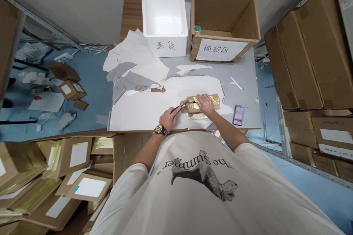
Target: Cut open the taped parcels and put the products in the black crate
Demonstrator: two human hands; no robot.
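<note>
My left hand, with a black and yellow watch on its wrist, is shut around a slim cutting tool with a dark and red handle. The tool's tip reaches the near edge of a cardboard parcel wrapped in shiny yellow tape. My right hand lies flat on top of the parcel, its fingers not curled around it. A loose flap of the tape lies along the parcel's near side. The tool's blade is too small to make out.
The worktable is covered in torn white paper. At its far edge stand a white foam box and an open cardboard box, both labelled. A phone lies right of the parcel. Stacked cartons fill the shelves at right and the lower left.
</note>
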